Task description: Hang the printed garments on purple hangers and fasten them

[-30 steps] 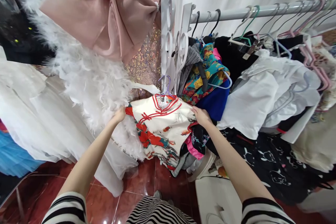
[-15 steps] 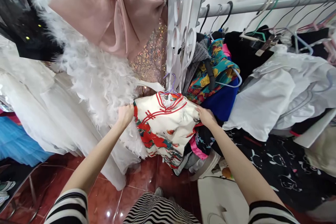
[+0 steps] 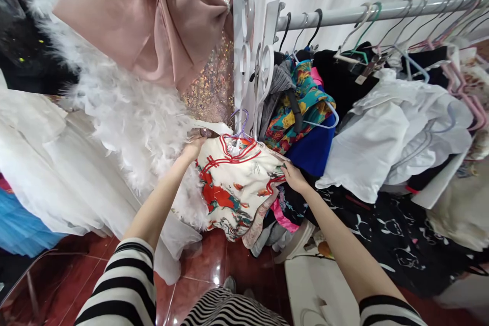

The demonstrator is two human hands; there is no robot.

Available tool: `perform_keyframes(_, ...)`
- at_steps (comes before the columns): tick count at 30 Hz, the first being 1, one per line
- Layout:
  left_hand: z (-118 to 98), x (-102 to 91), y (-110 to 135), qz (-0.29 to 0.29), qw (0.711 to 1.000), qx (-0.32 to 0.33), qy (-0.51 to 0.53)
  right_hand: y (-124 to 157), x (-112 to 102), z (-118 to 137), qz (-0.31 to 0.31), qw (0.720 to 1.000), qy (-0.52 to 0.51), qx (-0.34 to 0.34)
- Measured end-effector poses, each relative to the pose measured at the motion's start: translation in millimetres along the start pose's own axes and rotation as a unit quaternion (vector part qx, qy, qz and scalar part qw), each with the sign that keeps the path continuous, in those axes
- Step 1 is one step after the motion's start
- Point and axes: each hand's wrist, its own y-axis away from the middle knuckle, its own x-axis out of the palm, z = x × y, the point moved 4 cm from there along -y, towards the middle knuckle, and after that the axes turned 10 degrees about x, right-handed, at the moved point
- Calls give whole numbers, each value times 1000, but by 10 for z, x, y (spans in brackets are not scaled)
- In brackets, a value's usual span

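A cream dress [image 3: 237,178] with red trim and a red flower print hangs on a lilac hanger [image 3: 240,125] at the low end of the rack post. My left hand [image 3: 194,146] is closed on the dress's left shoulder, next to the white feather garment [image 3: 130,117]. My right hand [image 3: 292,175] pinches the right sleeve edge of the same dress, beside a blue garment [image 3: 314,150] and a teal flowered one [image 3: 301,104].
A grey rail [image 3: 382,10] runs to the right, crowded with hangers, white and black clothes. A white ornate post [image 3: 241,35] stands in the middle. A big pink bow [image 3: 145,20] and sequin dress hang at upper left. Red tiled floor [image 3: 214,265] lies below, with a white box [image 3: 321,290].
My left hand has moved up and right, from the dress's left sleeve to its shoulder near the hanger. My right hand stayed on the right sleeve. The camera swung slightly.
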Motion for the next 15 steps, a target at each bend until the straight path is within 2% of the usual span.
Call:
perform_keyframes(4, 56, 43, -22, -14, 999, -16, 24, 43, -20, -1, 39, 991, -32, 121)
perform_keyframes(6, 100, 70, -41, -25, 999, -10, 46, 58, -51, 42, 51, 984, -50, 160)
perform_keyframes(10, 191, 120, -56, -64, 992, 30, 101, 87, -131, 150, 50, 979, -68, 185)
perform_keyframes(15, 215, 181, 6, -100, 984, 25, 143, 131, -188, 202, -8, 971, -68, 230)
